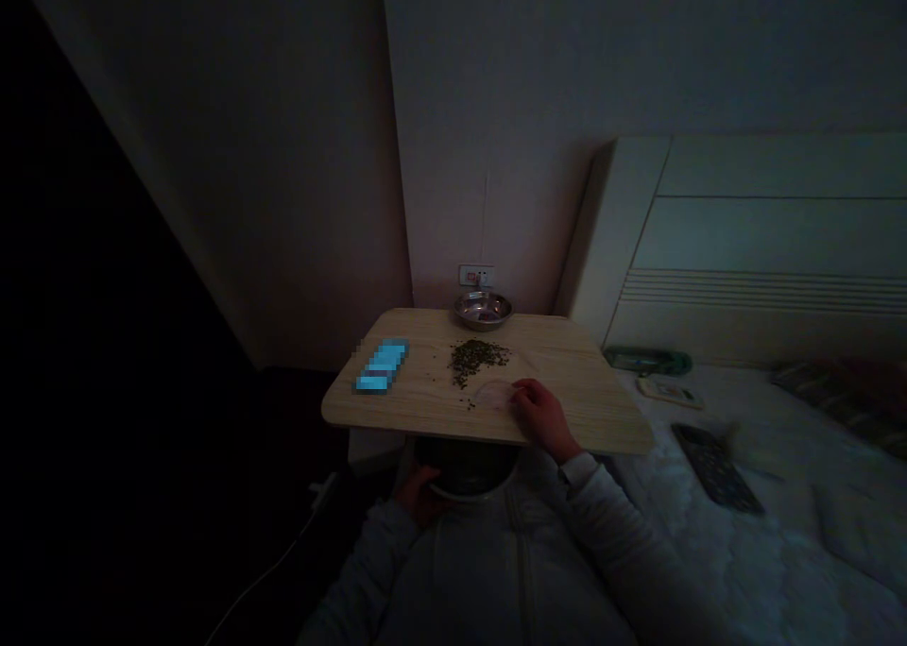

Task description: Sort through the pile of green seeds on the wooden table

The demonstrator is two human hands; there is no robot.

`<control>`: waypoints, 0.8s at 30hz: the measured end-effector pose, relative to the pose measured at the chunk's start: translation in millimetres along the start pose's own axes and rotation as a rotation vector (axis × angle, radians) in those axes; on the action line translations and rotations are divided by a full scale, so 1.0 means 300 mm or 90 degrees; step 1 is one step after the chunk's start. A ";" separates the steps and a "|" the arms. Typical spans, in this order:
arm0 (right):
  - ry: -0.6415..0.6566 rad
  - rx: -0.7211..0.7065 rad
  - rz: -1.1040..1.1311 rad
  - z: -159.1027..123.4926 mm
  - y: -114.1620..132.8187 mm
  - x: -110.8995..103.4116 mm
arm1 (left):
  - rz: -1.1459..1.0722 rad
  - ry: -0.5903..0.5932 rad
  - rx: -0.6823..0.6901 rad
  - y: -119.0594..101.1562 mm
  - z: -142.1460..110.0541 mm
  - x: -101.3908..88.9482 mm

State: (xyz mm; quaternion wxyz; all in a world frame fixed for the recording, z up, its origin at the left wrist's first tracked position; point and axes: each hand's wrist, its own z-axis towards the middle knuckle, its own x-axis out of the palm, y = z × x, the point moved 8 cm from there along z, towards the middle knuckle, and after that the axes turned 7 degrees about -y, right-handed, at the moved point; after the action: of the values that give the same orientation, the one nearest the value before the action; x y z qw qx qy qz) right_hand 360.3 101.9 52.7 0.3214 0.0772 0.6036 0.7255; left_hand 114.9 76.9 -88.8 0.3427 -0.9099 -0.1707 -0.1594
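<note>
Small green seeds (476, 355) lie loosely heaped around middle of table (585, 386), few strays toward near edge. Right hand (544, 419) pinches clear plastic piece (494, 395) beside them, held low, probably for contact with tabletop. Left hand (419, 495) clasps dark basin (473, 498) below near edge, fingers mostly hidden; grip likely steadies it. Metal bowl (468, 321) stands at far edge, phone (383, 365) near left edge, perhaps to stay clear of hands.
</note>
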 end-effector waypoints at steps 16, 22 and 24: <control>0.091 -0.021 0.031 -0.017 0.020 0.030 | -0.004 0.006 0.016 -0.003 0.016 -0.008; 0.055 -0.015 0.012 -0.013 0.013 0.018 | 0.003 0.016 0.018 0.000 0.022 -0.002; 0.045 -0.018 0.007 -0.010 0.009 0.016 | 0.003 0.028 0.018 0.002 0.027 -0.003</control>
State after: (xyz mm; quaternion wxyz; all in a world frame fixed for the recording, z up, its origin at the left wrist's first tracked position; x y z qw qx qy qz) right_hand 354.2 102.0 53.2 0.2966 0.0500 0.6037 0.7382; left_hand 115.8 81.8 -95.4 0.3594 -0.9018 -0.1631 -0.1762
